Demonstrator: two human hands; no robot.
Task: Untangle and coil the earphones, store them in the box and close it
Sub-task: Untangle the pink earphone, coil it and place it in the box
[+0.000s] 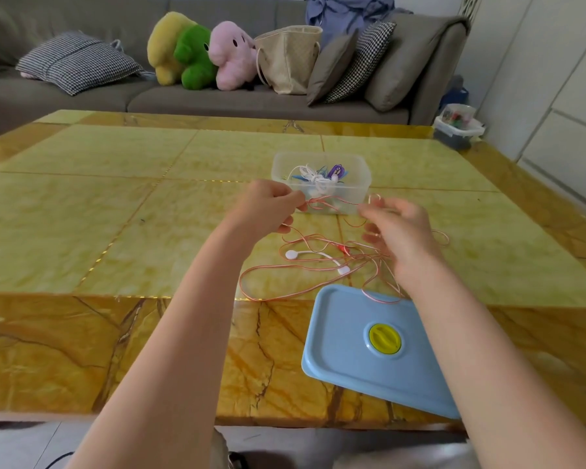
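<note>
Above a glossy yellow-green marble-patterned table [115,198], both hands raised, thin pink-orange earphone cord [332,201] stretched between them.

Step in hand, by judgement: untangling; coiling, storing and closing not yet done.

Left hand [268,206]: fingers curled, pinching one end of the stretched run of cord. Right hand [398,231]: fingers loosely bent, cord caught at the fingertips and trailing beneath the palm; exact grip hard to make out, though looks like a light pinch.

Cord, remainder: slack tangle lying on table below and between the hands, two white earbuds [318,257] among the loops, small red piece [344,248] close by. One loop draped across the near-left corner of a flat light-blue plastic lid with round yellow knob [369,346], set at near edge of table under right forearm.

Clear rectangular plastic box [322,182]: open, just beyond the hands, already containing bundled white cable [310,176] and purple and blue items.

Next move, by judgement: working loops apart without tightening the knot, lifting cord clear of lid, finding a free end for winding.
</note>
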